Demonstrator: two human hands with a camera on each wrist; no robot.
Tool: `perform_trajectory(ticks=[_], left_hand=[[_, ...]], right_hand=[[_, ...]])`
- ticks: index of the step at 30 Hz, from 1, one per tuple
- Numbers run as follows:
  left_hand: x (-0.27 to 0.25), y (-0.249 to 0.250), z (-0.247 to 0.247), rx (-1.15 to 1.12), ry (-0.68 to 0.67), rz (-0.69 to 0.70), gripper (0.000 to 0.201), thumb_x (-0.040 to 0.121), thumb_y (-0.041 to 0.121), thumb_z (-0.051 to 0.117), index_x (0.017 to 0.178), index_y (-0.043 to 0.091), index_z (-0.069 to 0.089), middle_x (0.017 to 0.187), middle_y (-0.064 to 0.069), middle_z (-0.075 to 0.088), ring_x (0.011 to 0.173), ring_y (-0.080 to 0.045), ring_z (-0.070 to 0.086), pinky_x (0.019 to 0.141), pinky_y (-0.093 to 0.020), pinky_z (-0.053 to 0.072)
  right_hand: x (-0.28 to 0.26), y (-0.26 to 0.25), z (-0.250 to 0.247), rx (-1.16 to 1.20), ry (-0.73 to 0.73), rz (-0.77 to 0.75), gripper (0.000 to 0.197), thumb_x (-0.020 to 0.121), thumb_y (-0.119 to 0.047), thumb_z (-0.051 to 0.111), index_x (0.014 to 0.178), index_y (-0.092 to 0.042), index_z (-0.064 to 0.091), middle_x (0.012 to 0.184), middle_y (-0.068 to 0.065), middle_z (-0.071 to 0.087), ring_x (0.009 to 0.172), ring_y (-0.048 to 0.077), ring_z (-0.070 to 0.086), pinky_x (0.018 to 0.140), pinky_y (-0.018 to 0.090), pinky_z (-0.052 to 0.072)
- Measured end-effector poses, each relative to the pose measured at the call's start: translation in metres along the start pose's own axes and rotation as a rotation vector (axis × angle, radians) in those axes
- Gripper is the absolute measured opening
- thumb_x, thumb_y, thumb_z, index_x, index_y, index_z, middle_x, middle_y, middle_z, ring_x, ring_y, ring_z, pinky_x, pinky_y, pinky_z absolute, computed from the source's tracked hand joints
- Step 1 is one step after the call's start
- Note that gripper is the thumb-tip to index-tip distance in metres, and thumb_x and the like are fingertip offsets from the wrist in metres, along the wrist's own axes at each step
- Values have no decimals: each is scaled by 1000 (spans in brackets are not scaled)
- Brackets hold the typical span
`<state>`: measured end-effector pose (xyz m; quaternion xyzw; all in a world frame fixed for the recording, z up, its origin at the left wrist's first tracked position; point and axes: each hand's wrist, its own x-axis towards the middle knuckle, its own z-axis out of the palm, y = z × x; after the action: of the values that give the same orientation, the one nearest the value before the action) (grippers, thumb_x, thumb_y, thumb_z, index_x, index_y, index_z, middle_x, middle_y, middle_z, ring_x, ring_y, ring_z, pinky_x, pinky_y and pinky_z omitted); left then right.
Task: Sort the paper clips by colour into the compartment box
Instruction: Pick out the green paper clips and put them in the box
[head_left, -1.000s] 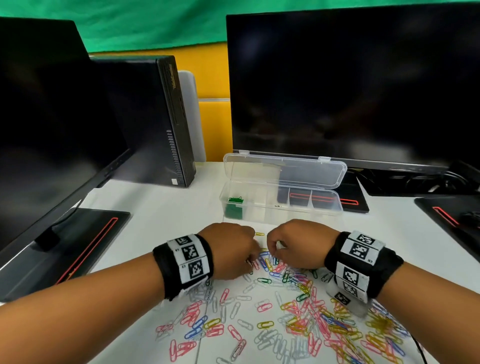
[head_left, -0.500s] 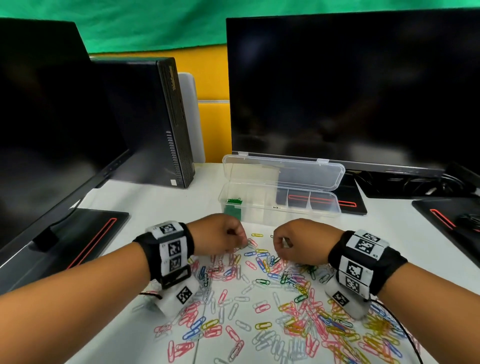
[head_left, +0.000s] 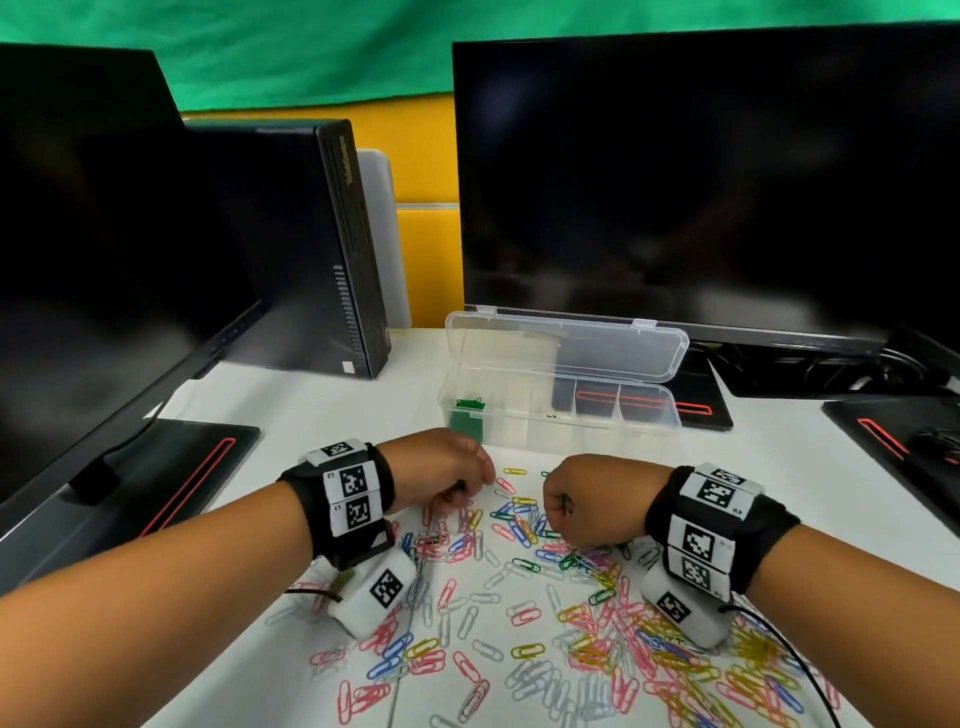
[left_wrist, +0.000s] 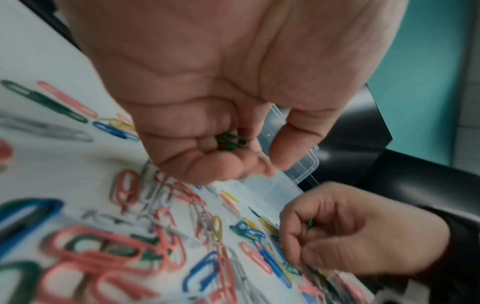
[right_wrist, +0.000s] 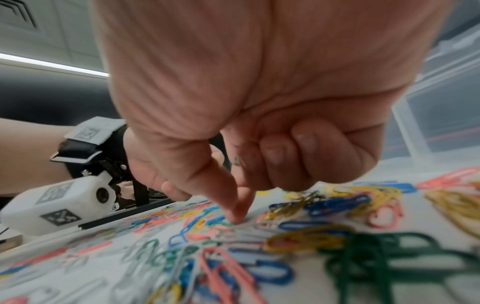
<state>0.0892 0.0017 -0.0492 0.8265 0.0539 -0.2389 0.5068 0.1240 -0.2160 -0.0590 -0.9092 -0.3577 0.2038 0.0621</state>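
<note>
Paper clips (head_left: 524, 587) scattered loose over white table (head_left: 322, 410), mixed pink, blue, yellow, green, silver, spread from near edge up to just short of compartment box (head_left: 558, 415). Clear box standing open at table's far side, lid (head_left: 566, 345) tipped back toward right monitor (head_left: 701, 171); green clips (head_left: 469, 404) lying in leftmost compartment, other compartments look bare. Left hand (head_left: 439, 475) low over pile's far left part, fingers curled in, green paper clip (left_wrist: 231, 140) cupped against palm under curled fingers. Right hand (head_left: 587, 501) over pile's far middle, thumb and index fingertips (right_wrist: 235, 216) pressed together, tips down at clips; can't tell whether a clip is caught between them. Other 3 fingers curled tight into palm, bit of green showing inside curl (right_wrist: 235, 160), too small to identify. Hands apart, both near side of box. 2 dark monitors and black desktop tower (head_left: 311, 244) behind. Marker-tagged wristbands on both wrists.
</note>
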Motion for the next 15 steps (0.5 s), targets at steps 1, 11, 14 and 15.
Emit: perform_trajectory(ticks=[1, 11, 14, 15], left_hand=[[1, 3, 3, 170, 23, 31, 6, 91, 7, 62, 92, 11, 66, 70, 2, 61, 55, -8, 54, 53, -22, 44], [9, 3, 25, 1180, 124, 234, 19, 94, 26, 53, 98, 20, 70, 93, 1, 66, 79, -19, 54, 65, -25, 39], [6, 2, 20, 1164, 102, 181, 24, 95, 24, 48, 95, 13, 69, 87, -3, 65, 76, -22, 54, 65, -29, 44], [7, 1, 16, 1119, 81, 162, 27, 95, 25, 47, 94, 9, 69, 89, -7, 67, 77, -23, 56, 68, -30, 47]], right_hand=[[0, 0, 0, 6, 19, 9, 17, 87, -21, 56, 89, -9, 68, 85, 4, 66, 69, 15, 50, 63, 27, 46], [7, -9, 6, 8, -38, 7, 11, 78, -18, 66, 83, -10, 71, 88, 7, 72, 70, 16, 57, 67, 35, 55], [7, -7, 0, 61, -83, 1, 17, 79, -21, 66, 82, -4, 68, 76, 6, 65, 64, 15, 51, 60, 32, 48], [6, -3, -6, 125, -70, 6, 17, 80, -22, 65, 80, -5, 68, 72, 4, 62, 62, 14, 51, 59, 30, 46]])
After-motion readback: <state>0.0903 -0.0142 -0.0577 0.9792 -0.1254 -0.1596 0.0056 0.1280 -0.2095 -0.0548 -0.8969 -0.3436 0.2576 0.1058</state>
